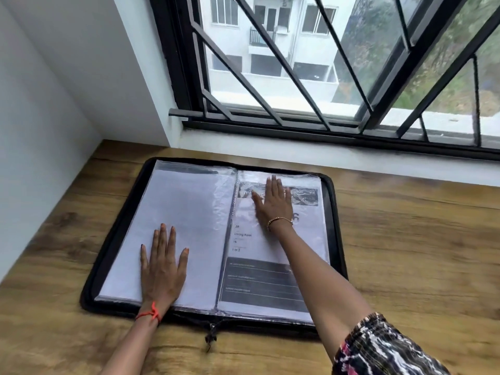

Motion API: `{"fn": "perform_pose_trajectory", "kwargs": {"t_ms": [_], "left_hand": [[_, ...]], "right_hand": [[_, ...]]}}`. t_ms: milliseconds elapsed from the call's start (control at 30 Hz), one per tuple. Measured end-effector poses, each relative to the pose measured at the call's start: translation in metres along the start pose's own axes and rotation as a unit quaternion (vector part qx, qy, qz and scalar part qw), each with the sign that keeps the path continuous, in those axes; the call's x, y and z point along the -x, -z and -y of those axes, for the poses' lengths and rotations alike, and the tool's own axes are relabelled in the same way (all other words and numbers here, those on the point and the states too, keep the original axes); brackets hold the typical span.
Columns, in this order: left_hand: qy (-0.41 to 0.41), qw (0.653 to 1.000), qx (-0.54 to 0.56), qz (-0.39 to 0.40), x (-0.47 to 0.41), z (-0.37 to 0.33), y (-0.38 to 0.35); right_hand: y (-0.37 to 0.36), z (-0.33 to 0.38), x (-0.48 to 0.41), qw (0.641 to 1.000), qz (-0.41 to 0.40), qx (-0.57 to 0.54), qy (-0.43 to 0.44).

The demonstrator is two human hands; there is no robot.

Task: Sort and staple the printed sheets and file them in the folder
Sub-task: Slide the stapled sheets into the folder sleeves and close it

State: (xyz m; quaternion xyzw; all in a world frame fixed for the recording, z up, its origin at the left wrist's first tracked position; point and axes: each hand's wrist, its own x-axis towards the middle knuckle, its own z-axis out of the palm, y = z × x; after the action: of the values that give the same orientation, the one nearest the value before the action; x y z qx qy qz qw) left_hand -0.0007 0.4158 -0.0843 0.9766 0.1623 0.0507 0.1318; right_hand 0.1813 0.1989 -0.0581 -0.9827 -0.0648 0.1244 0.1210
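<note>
A black zip folder (338, 234) lies open on the wooden table, its clear plastic sleeves spread to both sides. The left sleeve (184, 209) shows a blank white sheet. Inside the right sleeve sits a printed sheet (305, 234) with a photo at the top, some text and a dark block at the bottom. My left hand (162, 266) rests flat on the lower part of the left sleeve, fingers straight. My right hand (273, 204) presses flat on the upper part of the printed sheet's sleeve, fingers straight.
The wooden table (405, 253) runs under a window with black metal bars (297, 77) at the back. A white wall (40, 131) closes the left side. The folder's zip pull (211, 334) hangs at its near edge.
</note>
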Motion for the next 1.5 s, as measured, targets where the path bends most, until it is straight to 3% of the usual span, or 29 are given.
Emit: {"fn": "perform_pose_trajectory", "kwargs": {"t_ms": [267,467,767,933,1100,1267,1500], "left_hand": [[0.008,1.0,0.008,-0.003,0.0,0.0,0.0],[0.013,1.0,0.013,0.002,0.0,-0.003,0.003],[0.034,0.995,0.098,-0.002,-0.012,-0.003,0.022],[0.086,0.99,0.11,0.005,-0.038,0.022,0.046],[0.126,0.983,0.13,0.035,-0.058,0.044,0.063],[0.133,0.962,0.229,0.065,-0.078,0.057,0.067],[0.133,0.954,0.262,0.057,-0.092,0.068,0.069]], "right_hand": [[0.012,-0.081,0.013,0.995,-0.054,-0.024,-0.085],[0.021,-0.064,0.025,0.975,-0.05,-0.081,-0.202],[-0.007,0.059,0.077,0.997,-0.03,-0.066,0.033],[-0.023,0.122,0.098,0.991,-0.018,-0.087,0.097],[-0.036,0.162,0.107,0.99,0.002,-0.08,0.114],[-0.047,0.184,0.11,0.992,0.021,-0.075,0.1],[-0.049,0.19,0.114,0.991,0.021,-0.098,0.087]]}}
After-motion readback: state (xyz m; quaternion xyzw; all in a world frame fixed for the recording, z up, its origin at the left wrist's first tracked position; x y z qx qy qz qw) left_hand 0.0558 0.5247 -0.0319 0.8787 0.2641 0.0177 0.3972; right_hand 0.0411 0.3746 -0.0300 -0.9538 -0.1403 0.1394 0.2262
